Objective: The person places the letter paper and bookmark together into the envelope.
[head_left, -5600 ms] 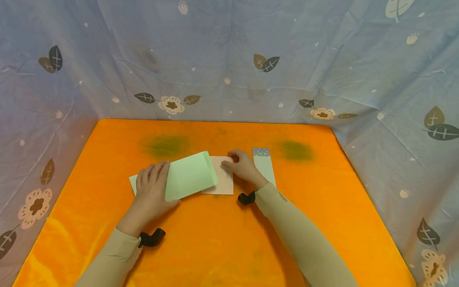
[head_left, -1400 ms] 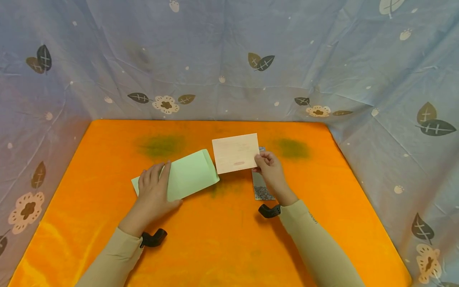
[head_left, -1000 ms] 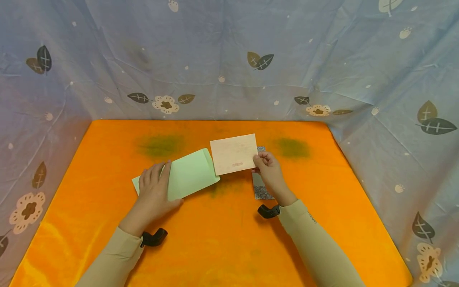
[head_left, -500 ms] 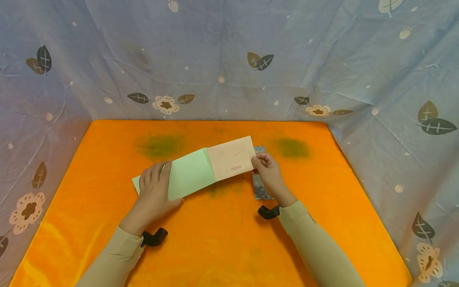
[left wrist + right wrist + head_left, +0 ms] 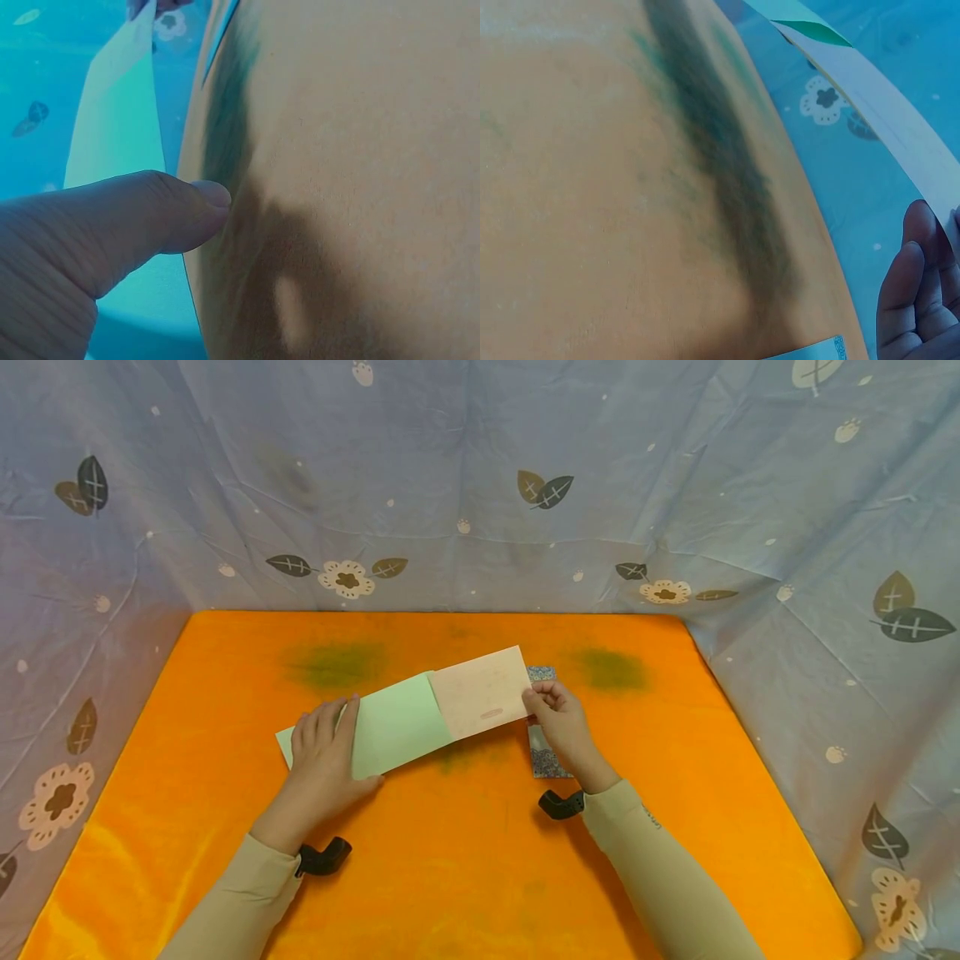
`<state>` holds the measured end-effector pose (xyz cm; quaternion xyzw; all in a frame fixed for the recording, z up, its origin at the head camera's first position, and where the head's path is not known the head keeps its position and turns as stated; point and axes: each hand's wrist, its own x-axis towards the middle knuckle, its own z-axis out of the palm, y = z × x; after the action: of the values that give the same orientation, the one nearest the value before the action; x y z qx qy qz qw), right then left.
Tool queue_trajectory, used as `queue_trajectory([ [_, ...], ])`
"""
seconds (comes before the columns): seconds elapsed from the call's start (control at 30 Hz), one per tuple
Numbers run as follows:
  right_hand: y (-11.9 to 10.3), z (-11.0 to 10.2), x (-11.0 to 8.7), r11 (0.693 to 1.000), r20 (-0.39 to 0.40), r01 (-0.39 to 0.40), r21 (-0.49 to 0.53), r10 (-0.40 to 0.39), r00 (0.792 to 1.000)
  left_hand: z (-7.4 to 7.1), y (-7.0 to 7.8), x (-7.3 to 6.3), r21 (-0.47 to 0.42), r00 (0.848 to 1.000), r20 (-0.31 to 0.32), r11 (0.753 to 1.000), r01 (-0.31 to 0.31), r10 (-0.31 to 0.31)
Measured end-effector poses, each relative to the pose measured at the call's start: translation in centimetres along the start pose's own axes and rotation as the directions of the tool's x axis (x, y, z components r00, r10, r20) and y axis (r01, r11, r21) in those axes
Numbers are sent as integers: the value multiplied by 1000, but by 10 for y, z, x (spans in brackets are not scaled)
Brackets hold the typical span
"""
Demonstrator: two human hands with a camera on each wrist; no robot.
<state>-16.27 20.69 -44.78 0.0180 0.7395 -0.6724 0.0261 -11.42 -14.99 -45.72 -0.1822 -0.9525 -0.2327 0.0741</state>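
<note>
In the head view, my left hand [image 5: 322, 768] holds a pale green envelope [image 5: 397, 722] across its width, fingers over it and thumb at the near edge. That thumb shows large in the left wrist view, in front of the envelope [image 5: 124, 127]. My right hand [image 5: 562, 722] pinches the right end of a pale pink card [image 5: 480, 693] between thumb and fingers. The card's left end meets the envelope's mouth, lined up with it; how much is inside I cannot tell. The card [image 5: 889, 97] appears raised above the table in the right wrist view.
A narrow grey strip with patterned ends [image 5: 551, 765] lies under my right hand, partly hidden. The table's orange cover [image 5: 450, 877] has dark green smudges at the back. Patterned cloth [image 5: 480, 485] walls the back and both sides.
Several seconds ago the card lay on the table; my right hand has since lifted it. Over the last second it moved left and tilted into line with the envelope. My left hand has stayed put.
</note>
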Motion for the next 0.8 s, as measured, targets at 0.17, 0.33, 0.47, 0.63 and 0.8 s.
queue_trajectory([
  [0.17, 2, 2, 0, 1000, -6, 14, -21, -14, 1000, 0, 0, -1, 5, 1000, 9, 1000, 2, -2],
  [0.33, 2, 4, -2, 1000, 5, 15, -6, -15, 1000, 1, 0, -1, 8, 1000, 9, 1000, 2, -2],
  [0.47, 1, 7, -4, 1000, 26, 26, -2, -26, 999, 1, 0, 0, 7, 1000, 8, 1000, 0, 0],
  [0.63, -1, 10, -6, 999, 42, 35, 8, -35, 998, 1, 0, 0, 7, 1000, 15, 1000, 4, -4],
  [0.8, -1, 14, -7, 999, 49, 36, 19, -37, 998, 0, 1, -1, 9, 1000, 20, 1000, 6, -6],
])
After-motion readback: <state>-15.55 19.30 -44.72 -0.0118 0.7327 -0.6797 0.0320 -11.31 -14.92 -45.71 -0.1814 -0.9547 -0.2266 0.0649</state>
